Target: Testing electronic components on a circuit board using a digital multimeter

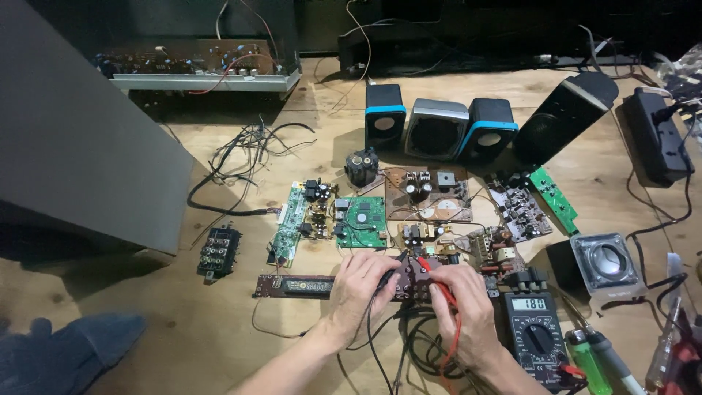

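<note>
**Two probes on a small board**

We work on a wooden bench (219, 344). Far beyond our hands stands a row of speakers (436, 128), two with blue trim and a grey one between them. Nearer, just past our fingers, lie several bare boards, among them a green board (361, 220) and a brown board (428, 194). Just right of our right hand sits the meter (536, 335), its screen lit, with a green lighter (584, 356) beside it.

Between our hands lies the small dark board (411, 278), touching a long narrow strip (294, 285) that runs out to the left of our left hand.

Our left hand (360, 281) is curled narrowly around the black probe (385, 279), its tip down on the board. Our right hand (462, 303) pinches the red probe (433, 272) like a pen, its lead trailing back over the fingers.

We judge the small board light, stiff and fragile, with parts and solder points that would bend or crack; it is best held by its bare edges. The probes are light and slim, best gripped on their plastic shafts.
</note>
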